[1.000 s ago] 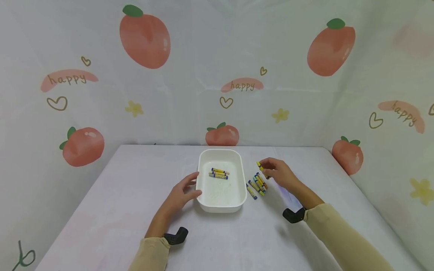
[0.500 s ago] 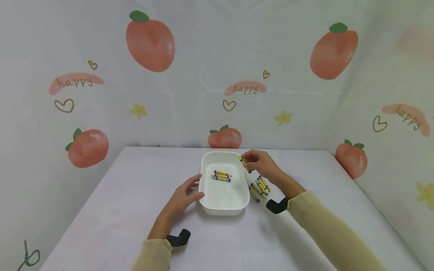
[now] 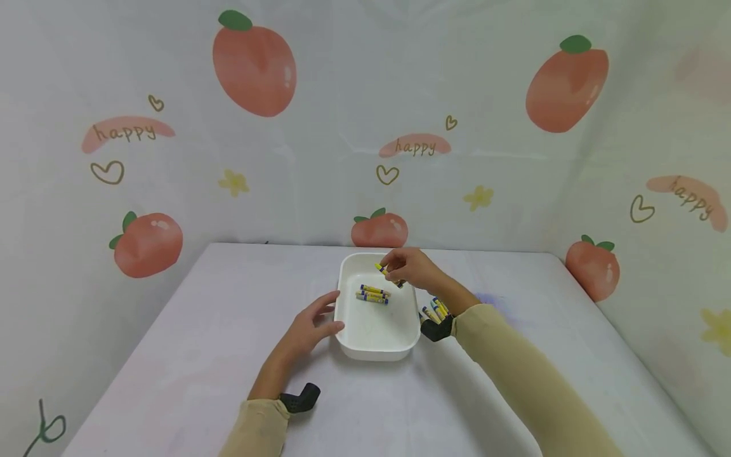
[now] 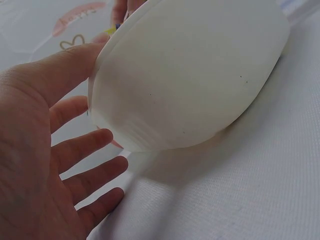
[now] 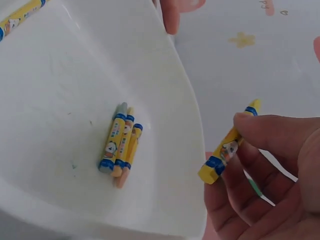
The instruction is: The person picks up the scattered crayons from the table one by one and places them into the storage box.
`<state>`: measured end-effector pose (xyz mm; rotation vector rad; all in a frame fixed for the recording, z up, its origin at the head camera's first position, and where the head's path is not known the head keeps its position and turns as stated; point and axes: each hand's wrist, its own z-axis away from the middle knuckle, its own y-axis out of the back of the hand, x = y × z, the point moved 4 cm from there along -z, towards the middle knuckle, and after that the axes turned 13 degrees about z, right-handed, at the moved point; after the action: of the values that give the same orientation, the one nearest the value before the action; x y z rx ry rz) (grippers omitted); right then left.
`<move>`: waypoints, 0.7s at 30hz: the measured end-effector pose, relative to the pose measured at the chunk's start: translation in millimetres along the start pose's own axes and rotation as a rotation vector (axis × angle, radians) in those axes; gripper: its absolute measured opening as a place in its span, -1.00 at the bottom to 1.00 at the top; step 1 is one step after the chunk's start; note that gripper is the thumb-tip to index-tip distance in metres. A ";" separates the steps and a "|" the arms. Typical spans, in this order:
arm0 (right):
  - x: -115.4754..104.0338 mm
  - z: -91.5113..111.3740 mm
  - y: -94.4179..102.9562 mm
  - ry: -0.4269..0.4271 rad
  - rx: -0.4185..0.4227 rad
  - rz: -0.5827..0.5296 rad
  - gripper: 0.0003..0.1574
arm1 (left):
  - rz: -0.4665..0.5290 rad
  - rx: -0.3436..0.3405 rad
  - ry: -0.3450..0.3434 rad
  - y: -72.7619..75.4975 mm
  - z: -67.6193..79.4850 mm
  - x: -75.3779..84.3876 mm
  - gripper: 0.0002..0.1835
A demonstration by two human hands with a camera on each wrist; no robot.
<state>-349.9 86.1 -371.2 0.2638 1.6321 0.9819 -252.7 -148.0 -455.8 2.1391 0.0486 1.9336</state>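
Note:
A white plastic tray (image 3: 378, 336) stands on the table in the head view. Inside it lie 3 crayons (image 5: 116, 142) side by side, in yellow-and-blue wrappers, one grey-tipped and the others orange or peach. My right hand (image 3: 414, 268) is over the tray's far right part and pinches a yellow crayon (image 5: 227, 147) between thumb and fingers, clear of the tray floor. At the tray's left side is my left hand (image 3: 305, 330), its thumb touching the rim and its other fingers spread and relaxed, as the left wrist view shows.
Several more crayons (image 3: 438, 308) lie on the table just right of the tray, partly hidden by the right wrist's black camera (image 3: 436, 329). A white cloth covers the table (image 3: 228, 304), and a fruit-printed curtain (image 3: 320, 127) hangs behind it.
The right hand has carried the yellow crayon leftward, from above the crayons on the table to over the tray. The left hand has stayed at the tray's side.

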 end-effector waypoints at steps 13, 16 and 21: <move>-1.5 -28.7 -30.9 -0.024 -0.118 0.214 -0.74 | 0.011 -0.016 -0.007 0.3 -1.0 0.1 -0.29; -1.8 -32.1 -35.7 0.000 -0.117 0.267 -0.75 | 0.014 -0.021 -0.012 0.6 -1.0 0.4 -0.29; -2.2 -34.3 -43.2 0.012 -0.135 0.315 -0.76 | 0.020 -0.026 -0.018 0.8 -0.8 0.5 -0.28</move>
<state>-365.8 42.2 -400.6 0.4326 1.5554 1.3281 -253.6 -148.6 -455.1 2.1480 -0.0015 1.9152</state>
